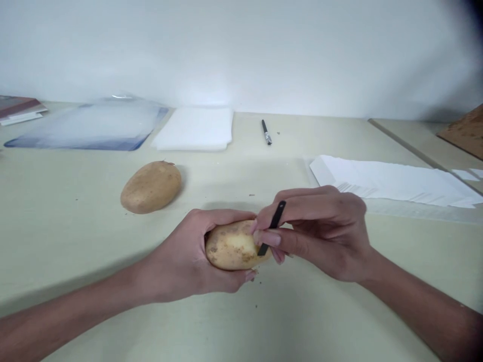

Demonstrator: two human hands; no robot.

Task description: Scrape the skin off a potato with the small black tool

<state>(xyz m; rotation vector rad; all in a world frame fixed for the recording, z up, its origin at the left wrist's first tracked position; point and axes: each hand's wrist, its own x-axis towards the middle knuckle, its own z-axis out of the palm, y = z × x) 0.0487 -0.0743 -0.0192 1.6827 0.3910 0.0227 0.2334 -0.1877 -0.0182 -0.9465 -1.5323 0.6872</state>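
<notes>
Low over the worktop (94, 322), the left hand (188, 256) was curled partly closed around a potato (230, 246), thumb below, fingers above. The right hand (335, 236) was pinched nearly shut on a slim black blade (278, 213), its lower end at the potato's right side. Judged risk: a shallow angle or slick skin could have sent the blade skidding toward the left thumb; a loose pinch could have let it twist. Gripping too far round would have crowded the scraping side.

Surface pale, smooth; dark crumbs (256, 306) just nearer than the held potato. Beyond it, leftward, a second potato (151, 187); rightward, fanned papers (377, 176). Farther beyond, a pen (266, 133) and white sheets (194, 128). Behind everything, a plain wall (241, 55).
</notes>
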